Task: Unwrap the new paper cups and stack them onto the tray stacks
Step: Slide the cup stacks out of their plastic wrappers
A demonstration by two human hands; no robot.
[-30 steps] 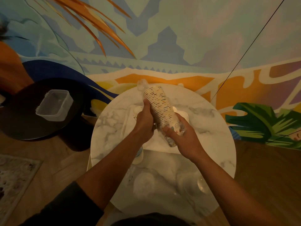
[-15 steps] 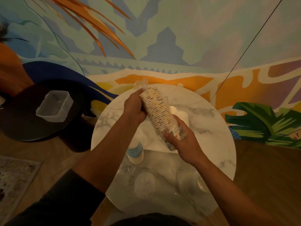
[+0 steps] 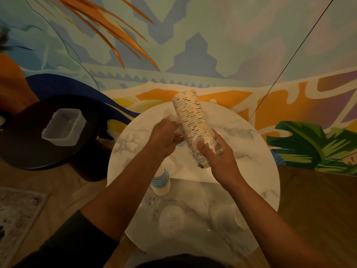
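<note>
1. The round marble counter (image 3: 249, 151) fills the middle of your view, set against a painted mural wall (image 3: 212, 45); a white tray (image 3: 185, 171) lies on it under your hands.
2. To your left stands a dark round side table (image 3: 23, 136) carrying a clear plastic container (image 3: 63, 127).
3. Your left forearm reaches in from the lower left, with its dark sleeve (image 3: 63, 246) pushed up near the elbow. Your right forearm comes up from the lower right, bare.
4. You hold the stack of patterned paper cups (image 3: 190, 117) above the tray, tilted so that its far end leans up and to the left, towards the wall.
5. Your right hand (image 3: 216, 157) grips the near end of the stack, fingers (image 3: 204, 151) curled round it with the thumb laid along the side.
6. Your left hand (image 3: 164, 136) sits just left of the stack, fingers closed on the clear plastic wrap (image 3: 178, 130), which is bunched beside the cups; wrap also clings round the near end by your right hand.
7. A blue-striped cup stack (image 3: 160, 180) stands on the counter below your left wrist, partly hidden by the forearm.
8. Nearer you, clear plastic items lie on the counter; I cannot tell what they are.
</note>
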